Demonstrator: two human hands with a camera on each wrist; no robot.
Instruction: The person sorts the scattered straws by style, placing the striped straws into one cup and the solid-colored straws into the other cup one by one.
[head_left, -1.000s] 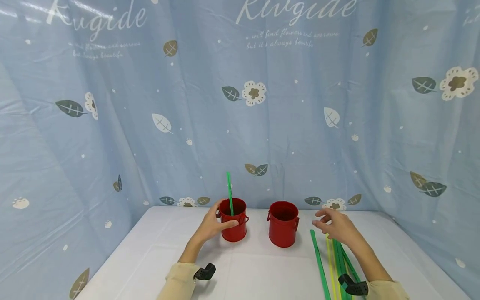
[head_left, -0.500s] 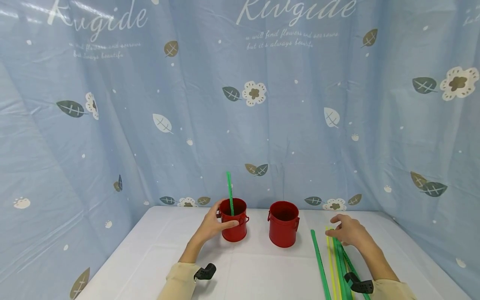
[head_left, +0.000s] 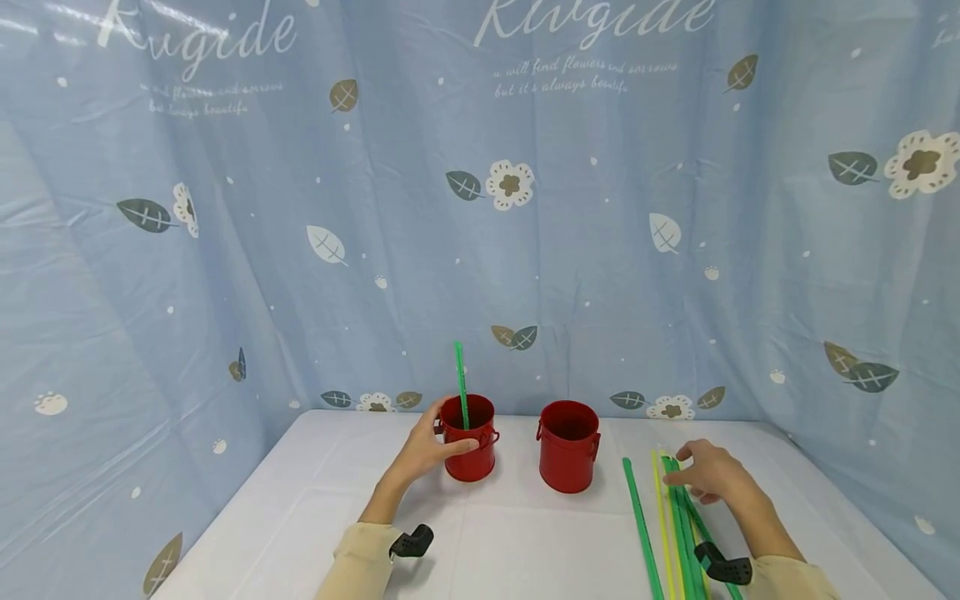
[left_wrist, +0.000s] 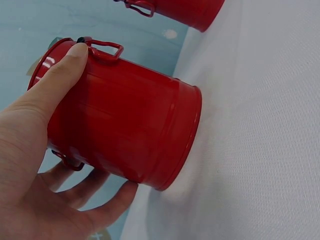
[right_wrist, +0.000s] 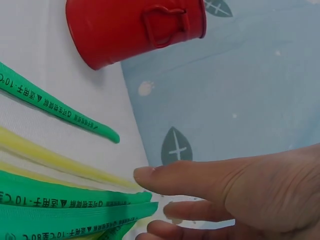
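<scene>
My left hand (head_left: 422, 454) holds the left red bucket (head_left: 471, 465), thumb on its near side and fingers round the far side, as the left wrist view shows. One green-wrapped straw (head_left: 461, 375) leans upright inside that bucket. My right hand (head_left: 716, 473) hovers at the far ends of a pile of green-wrapped straws (right_wrist: 75, 216) and yellow straws (right_wrist: 60, 157). In the right wrist view its thumb and fingers are apart, with nothing visibly pinched between them. The thumb tip is very near the straw ends; contact is unclear.
A second red bucket (head_left: 567, 462) with side handles stands right of the first. A lone green-wrapped straw (head_left: 642, 525) lies left of the pile. White cloth (head_left: 525, 550) covers the table, and a blue patterned curtain (head_left: 577, 250) hangs behind it.
My right hand has moved right and slightly nearer to me, from beside the right bucket to the pile's far ends. My left hand and both buckets stay put.
</scene>
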